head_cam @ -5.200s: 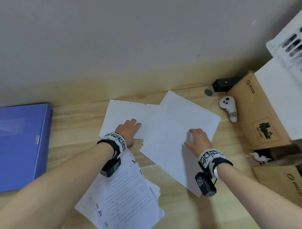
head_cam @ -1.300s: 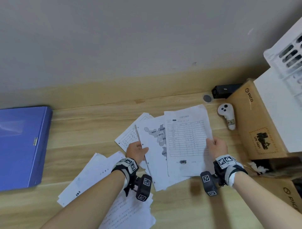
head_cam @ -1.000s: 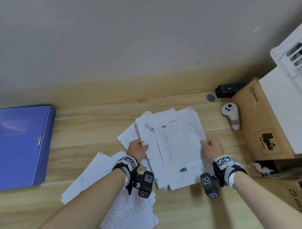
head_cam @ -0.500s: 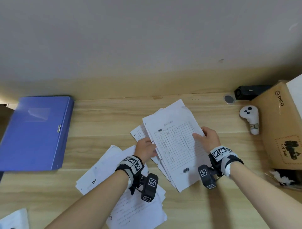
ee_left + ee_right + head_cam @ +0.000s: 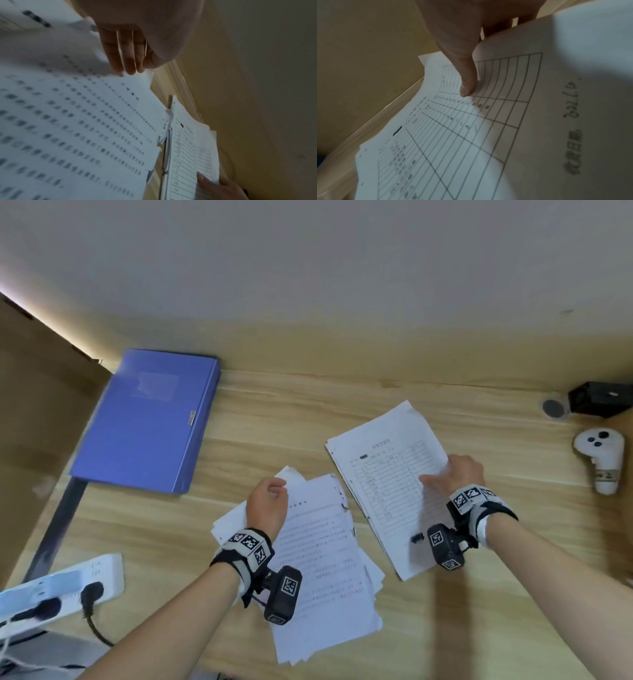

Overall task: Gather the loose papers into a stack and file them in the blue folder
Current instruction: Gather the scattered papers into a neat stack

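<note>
Desk: left hand fingers hidden under papers.

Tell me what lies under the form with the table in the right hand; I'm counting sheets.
Under the table form, pinched by the right hand, edges of more sheets show along its left side. Their faces are covered, so the count can't be told.

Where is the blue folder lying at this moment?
In the head view the blue folder lies closed at the far left of the wooden desk, beyond the left hand and apart from the text sheets.
</note>
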Demonstrator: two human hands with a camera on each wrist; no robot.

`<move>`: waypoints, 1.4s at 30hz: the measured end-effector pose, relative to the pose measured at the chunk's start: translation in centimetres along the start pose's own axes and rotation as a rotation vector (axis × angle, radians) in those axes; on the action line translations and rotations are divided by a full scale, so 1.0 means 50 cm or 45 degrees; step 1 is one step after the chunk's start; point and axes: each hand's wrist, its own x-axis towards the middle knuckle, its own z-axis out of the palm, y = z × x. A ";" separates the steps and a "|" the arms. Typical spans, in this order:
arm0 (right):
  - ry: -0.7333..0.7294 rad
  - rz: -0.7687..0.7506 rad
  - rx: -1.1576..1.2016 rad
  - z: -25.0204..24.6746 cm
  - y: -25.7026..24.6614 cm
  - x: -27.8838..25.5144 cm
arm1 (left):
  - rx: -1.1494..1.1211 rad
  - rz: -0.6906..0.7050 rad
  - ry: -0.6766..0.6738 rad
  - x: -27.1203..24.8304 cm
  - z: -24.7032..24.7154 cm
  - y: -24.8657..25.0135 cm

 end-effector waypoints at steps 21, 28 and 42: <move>0.268 -0.102 0.899 -0.157 -0.017 -0.213 | 1.395 0.613 -0.668 -0.058 -0.028 -0.034; -0.021 -0.108 0.975 -0.011 -0.016 -0.275 | 0.850 0.624 -0.472 -0.038 -0.035 0.001; -0.185 0.075 0.668 0.197 -0.083 -0.286 | 0.189 -0.163 -0.217 -0.042 -0.118 -0.161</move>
